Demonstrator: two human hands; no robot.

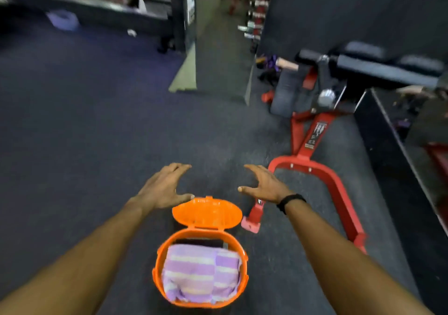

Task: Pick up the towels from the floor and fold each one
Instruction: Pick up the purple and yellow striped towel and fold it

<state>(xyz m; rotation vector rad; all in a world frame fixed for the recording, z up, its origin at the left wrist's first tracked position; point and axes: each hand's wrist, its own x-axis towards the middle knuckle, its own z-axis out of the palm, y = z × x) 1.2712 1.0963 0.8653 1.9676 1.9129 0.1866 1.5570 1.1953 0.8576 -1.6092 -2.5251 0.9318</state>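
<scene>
A: Where do your hands stand right now?

B: Both are spread wide and hold nothing. Your left hand hovers at ten o'clock from the orange basket, your right hand at one o'clock, each just past the raised lid.

A: And the towel?

B: A folded purple striped towel sits inside the basket at six o'clock of the view. On the dark floor you can see no other towel for certain; a pale blurred shape at eleven o'clock is too smeared to name.

A: What could trip you up?

B: I'd judge the red bench frame the main hazard: it lies at three o'clock, near your right wrist, and a careless sweep could knock against it. Swinging your arms back could also catch the open lid and tip the basket, spilling the fold.
</scene>
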